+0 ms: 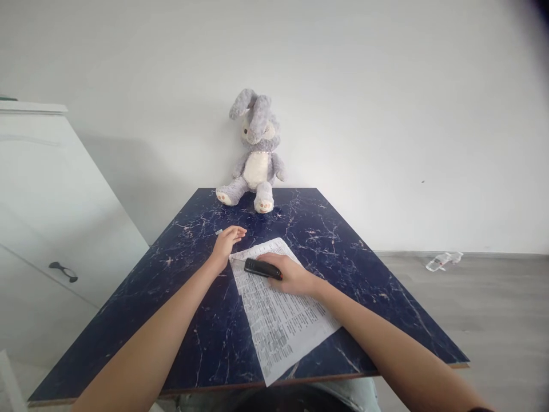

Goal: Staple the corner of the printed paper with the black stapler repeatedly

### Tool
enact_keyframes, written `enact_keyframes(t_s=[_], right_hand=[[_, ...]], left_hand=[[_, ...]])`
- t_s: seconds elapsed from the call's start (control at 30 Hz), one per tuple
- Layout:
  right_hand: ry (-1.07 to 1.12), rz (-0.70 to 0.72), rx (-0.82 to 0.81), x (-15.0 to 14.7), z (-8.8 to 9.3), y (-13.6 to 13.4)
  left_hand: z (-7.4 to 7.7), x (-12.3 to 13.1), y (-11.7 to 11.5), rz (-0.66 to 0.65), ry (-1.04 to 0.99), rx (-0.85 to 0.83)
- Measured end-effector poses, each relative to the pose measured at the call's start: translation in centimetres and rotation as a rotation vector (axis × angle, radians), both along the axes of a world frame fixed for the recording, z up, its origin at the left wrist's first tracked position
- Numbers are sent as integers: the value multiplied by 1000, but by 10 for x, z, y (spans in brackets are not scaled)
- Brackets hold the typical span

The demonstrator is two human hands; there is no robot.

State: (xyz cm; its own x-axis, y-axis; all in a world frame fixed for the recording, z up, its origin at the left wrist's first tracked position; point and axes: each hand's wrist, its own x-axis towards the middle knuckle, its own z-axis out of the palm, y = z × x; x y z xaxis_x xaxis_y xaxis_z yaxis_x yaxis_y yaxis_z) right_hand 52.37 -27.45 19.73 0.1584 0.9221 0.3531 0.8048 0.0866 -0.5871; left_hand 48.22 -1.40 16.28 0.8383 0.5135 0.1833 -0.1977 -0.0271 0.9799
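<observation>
On the blue marbled tabletop [343, 274]: printed sheet [274, 320], flat and skewed, its near corner reaching the front edge; the hard surface probably serves as firm backing.
Right hand [294, 276]: wrapped around a black stapler-like tool [262, 268] above the sheet; narrow grip on the body, presumably for control of the tip, which points at the far left corner.
Left hand [225, 246]: beside that corner, fingers loosely extended, nothing visibly held; perhaps positioned to steady the paper.
Plush rabbit [257, 166]: seated at the far edge, wall [386, 114] behind, likely for support.
</observation>
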Motion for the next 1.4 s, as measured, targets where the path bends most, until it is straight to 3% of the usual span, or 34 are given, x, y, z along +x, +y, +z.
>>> enact_keyframes(t_s=[0.07, 0.13, 0.27, 0.4, 0.53, 0.6, 0.7, 0.77, 0.83, 0.93, 1.0, 1.07, 1.13, 1.23, 1.33, 1.4], right_hand=[[-74, -44, 65, -4, -4, 2], [-252, -176, 144, -4, -7, 2], [-676, -361, 198, 0, -3, 5], [-862, -342, 158, 0, 4, 7], [-832, -353, 147, 4, 2, 6], [-698, -409, 178, 9, -1, 6], [-325, -575, 218, 17, -4, 6], [-58, -645, 140, 21, -5, 4], [114, -625, -8, 22, -5, 1], [130, -506, -123, 18, -4, -3], [34, -468, -2, 15, 0, -4], [-50, -426, 219, 13, 5, -5], [-66, -317, 392, 12, 9, -6], [-21, -188, 455, 10, 11, -7], [44, -206, 458, 5, 9, -5], [92, -258, 463, 7, 9, -4]], left_hand=[[4, -1, -3, 46, 2, -205], [10, -4, -9, 22, 26, -409], [18, -8, -31, -233, 100, -697], [20, -11, -46, -412, 106, -758], [20, -11, -46, -362, 96, -764], [20, -10, -43, -280, 95, -733], [18, -9, -37, 2, 36, -580], [19, -11, -32, 214, -76, -371], [22, -15, -27, 325, -170, -87], [30, -23, -27, 316, -189, 397], [34, -29, -34, 234, -180, 687], [36, -32, -44, 108, -176, 858], [37, -36, -54, -40, -161, 852], [38, -39, -64, -235, -102, 603], [41, -41, -65, -315, -45, 341], [43, -41, -63, -303, -44, 305]])
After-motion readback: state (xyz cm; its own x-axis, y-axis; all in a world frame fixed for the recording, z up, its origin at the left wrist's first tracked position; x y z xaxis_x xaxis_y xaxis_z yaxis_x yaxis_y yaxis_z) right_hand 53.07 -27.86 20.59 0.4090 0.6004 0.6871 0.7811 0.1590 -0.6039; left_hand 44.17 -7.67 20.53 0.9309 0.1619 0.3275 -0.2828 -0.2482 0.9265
